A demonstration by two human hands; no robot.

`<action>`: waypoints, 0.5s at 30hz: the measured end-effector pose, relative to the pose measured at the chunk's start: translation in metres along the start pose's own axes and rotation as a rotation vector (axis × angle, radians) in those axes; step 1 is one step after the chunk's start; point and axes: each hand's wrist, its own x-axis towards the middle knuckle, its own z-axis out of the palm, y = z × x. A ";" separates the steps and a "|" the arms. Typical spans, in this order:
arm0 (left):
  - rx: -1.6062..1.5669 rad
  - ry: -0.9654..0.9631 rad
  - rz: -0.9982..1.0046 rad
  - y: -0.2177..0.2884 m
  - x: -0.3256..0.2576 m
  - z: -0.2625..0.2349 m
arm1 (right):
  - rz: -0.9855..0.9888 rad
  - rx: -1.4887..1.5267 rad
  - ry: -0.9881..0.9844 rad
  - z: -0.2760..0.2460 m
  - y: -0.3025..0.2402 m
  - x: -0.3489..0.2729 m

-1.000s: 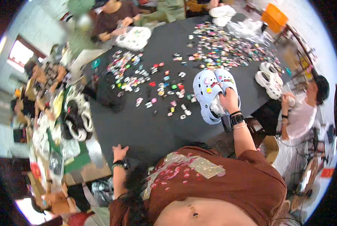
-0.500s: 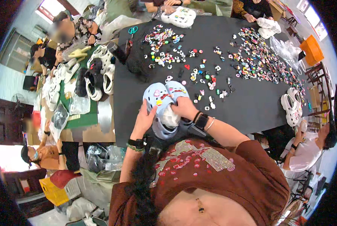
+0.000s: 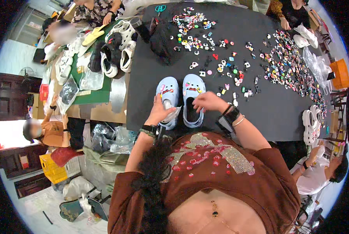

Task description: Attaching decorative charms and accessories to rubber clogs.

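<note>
Two light blue clogs with colourful charms on their toes stand side by side on the black table, toes pointing away from me. My left hand [image 3: 159, 110] is closed round the left clog [image 3: 169, 84], its thumb across crumpled clear plastic [image 3: 173, 115] at the clog's opening. Over the opening of the right clog [image 3: 193, 82] is my right hand [image 3: 210, 102], its fingers bent and drawn together at the inner edge. Whatever those fingertips hold, if anything, I cannot make out. The dark inside of the right clog shows below them.
Loose charms [image 3: 229, 66] lie scattered ahead, with a dense heap [image 3: 291, 64] to the right. White clogs [image 3: 312, 123] stand at the right edge. A black fuzzy item [image 3: 163, 45] and teal scissors [image 3: 160, 8] are at far left. Co-workers sit around, beside a green-topped table [image 3: 89, 95].
The clogs were held close together with white stuffing between my hands; now they stand apart, side by side. My right hand has shifted right, to the right clog. The view has shifted too.
</note>
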 end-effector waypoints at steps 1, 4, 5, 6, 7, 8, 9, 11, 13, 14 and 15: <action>-0.003 -0.002 -0.002 -0.001 -0.001 0.001 | 0.095 0.209 0.121 -0.008 0.004 -0.003; -0.038 0.035 0.073 -0.003 0.000 0.001 | 0.123 -0.009 0.475 -0.036 0.033 -0.002; -0.038 0.033 0.073 -0.003 -0.001 0.001 | 0.126 -0.008 0.475 -0.037 0.045 -0.001; -0.043 0.033 0.044 0.001 -0.001 0.001 | 0.178 -0.123 0.479 -0.037 0.053 -0.002; -0.047 0.033 0.015 0.003 -0.001 0.001 | 0.230 -0.237 0.481 -0.036 0.061 -0.001; -0.048 0.028 0.017 0.003 0.000 0.001 | 0.278 -0.063 0.380 -0.032 0.068 0.001; -0.057 0.044 0.033 -0.001 0.000 0.002 | 0.270 0.067 0.289 -0.025 0.073 0.004; -0.066 0.061 0.050 -0.002 0.000 0.002 | 0.155 0.126 0.127 -0.017 0.087 0.011; -0.085 0.055 0.032 -0.002 0.000 0.001 | 0.249 0.195 0.100 -0.011 0.084 0.015; -0.085 0.060 0.029 -0.001 0.000 0.001 | 0.344 0.266 0.075 -0.007 0.083 0.017; -0.070 0.063 0.039 0.000 0.000 0.001 | 0.343 0.266 0.073 -0.003 0.082 0.017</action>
